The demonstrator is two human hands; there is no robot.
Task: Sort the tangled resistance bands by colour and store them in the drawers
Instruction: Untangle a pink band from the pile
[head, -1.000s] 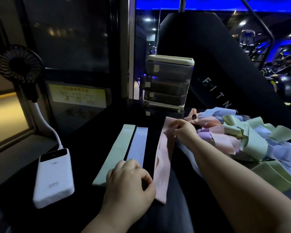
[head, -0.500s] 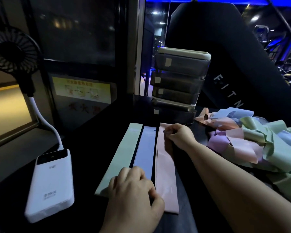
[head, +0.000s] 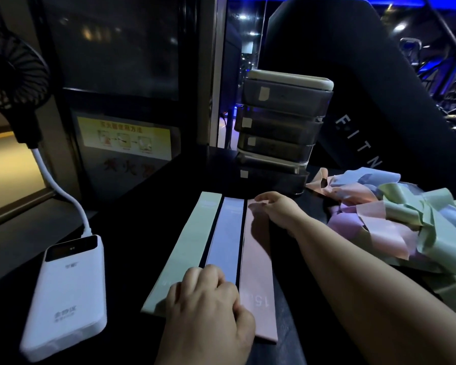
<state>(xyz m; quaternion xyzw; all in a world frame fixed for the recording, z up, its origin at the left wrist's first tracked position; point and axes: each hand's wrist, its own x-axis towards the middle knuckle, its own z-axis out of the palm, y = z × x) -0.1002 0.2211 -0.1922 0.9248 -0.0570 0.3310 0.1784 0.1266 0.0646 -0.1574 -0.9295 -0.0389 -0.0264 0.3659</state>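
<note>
Three bands lie flat side by side on the dark table: a green band [head: 186, 246], a lavender band [head: 225, 233] and a pink band [head: 257, 262]. My left hand [head: 208, 309] sits at their near ends with its fingers curled, covering the lavender band's end, and its thumb pinches the pink band's left edge. My right hand [head: 277, 209] lies on the pink band's far end with its fingers fairly straight. A tangled pile of bands [head: 395, 219] in pink, green and lavender lies to the right. The stacked drawer unit [head: 282, 122] stands behind, drawers closed.
A white power bank [head: 66, 293] lies at the left, cabled to a small black fan [head: 8, 75]. A large black padded machine [head: 366, 101] rises behind the pile. A glass door with a yellow notice [head: 124, 138] stands at the back left.
The pink band has been swung from slanted to straight beside the lavender band and laid flat. My right hand's fingers have relaxed on its far end.
</note>
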